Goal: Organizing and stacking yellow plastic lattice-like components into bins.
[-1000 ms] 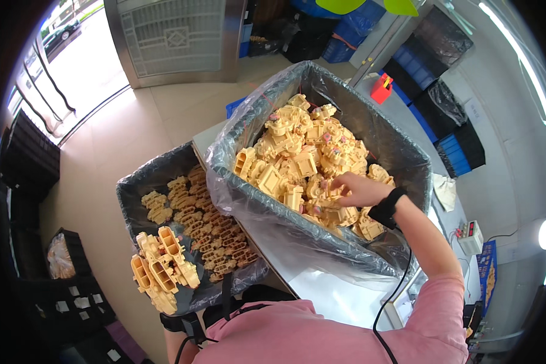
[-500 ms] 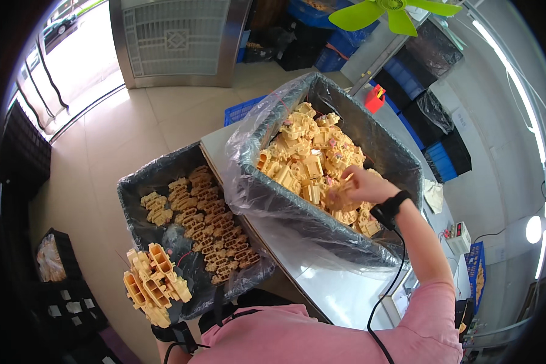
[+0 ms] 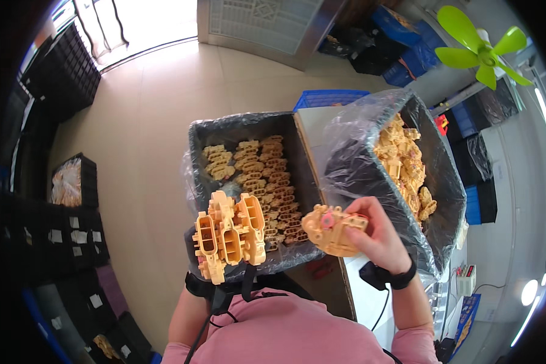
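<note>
My right hand has its thumb and fingers closed on a tan plastic housing with a small pink spot on its face. It is between the two bins, over the edge of the table. To the left, a cluster of tan plastic housings with open oblong cavities is carried on my left hand, which they hide almost wholly. Beneath and beyond that cluster, a lined black bin holds rows of similar housings. On the right, a larger bin with a plastic liner holds a loose heap of housings.
The table carries the larger bin. A blue crate stands behind it. Black crates line the left side, near a box of bagged things. A green fan is at the upper right.
My right hand has come out of the larger bin's heap with a housing and moved toward the left cluster. The head view has turned, so the bins appear farther right.
</note>
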### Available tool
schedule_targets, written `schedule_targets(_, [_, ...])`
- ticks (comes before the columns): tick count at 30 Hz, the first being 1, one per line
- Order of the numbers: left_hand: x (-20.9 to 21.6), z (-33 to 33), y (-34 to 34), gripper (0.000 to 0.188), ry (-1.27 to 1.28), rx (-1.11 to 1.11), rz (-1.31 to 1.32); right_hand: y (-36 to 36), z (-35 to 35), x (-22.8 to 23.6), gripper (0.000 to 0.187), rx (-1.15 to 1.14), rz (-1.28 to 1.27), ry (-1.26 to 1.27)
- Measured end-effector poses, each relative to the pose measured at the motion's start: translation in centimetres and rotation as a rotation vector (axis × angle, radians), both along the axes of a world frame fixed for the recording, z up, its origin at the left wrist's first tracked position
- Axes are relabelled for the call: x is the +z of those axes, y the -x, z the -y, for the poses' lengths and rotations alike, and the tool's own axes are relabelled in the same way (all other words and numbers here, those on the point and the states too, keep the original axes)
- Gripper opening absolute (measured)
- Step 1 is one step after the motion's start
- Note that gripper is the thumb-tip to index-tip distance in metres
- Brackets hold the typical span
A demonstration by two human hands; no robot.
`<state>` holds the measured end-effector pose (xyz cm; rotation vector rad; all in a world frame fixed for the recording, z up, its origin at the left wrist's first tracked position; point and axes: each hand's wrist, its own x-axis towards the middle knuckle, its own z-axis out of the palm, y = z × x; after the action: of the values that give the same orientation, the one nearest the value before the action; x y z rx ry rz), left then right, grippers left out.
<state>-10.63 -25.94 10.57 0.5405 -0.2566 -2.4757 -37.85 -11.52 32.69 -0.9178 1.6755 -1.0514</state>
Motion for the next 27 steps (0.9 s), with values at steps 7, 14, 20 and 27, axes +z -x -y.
schedule_targets(7, [4.7, 0.6, -3.8, 0.049, 0.089, 0.153, 0.101, -5.7, 4.2, -4.4, 0.038, 0.211, 0.006, -0.01])
schedule_targets(14, [1.6, 1.0, -6.2, 0.073, -0.039, 0.064, -0.067, -8.5, 7.5, -4.4, 0.036, 0.281, 0.278, -0.257])
schedule_targets(20, [4.2, 1.5, -6.2, 0.077, -0.106, -0.112, 0.042, -8.4, 8.8, -6.4, 0.036, 0.449, 0.34, -0.344])
schedule_targets(27, [-0.3, 2.5, -7.2, 0.067, -0.029, -0.117, 0.08, -9.5, 8.8, -3.8, 0.027, 0.367, 0.153, -0.366])
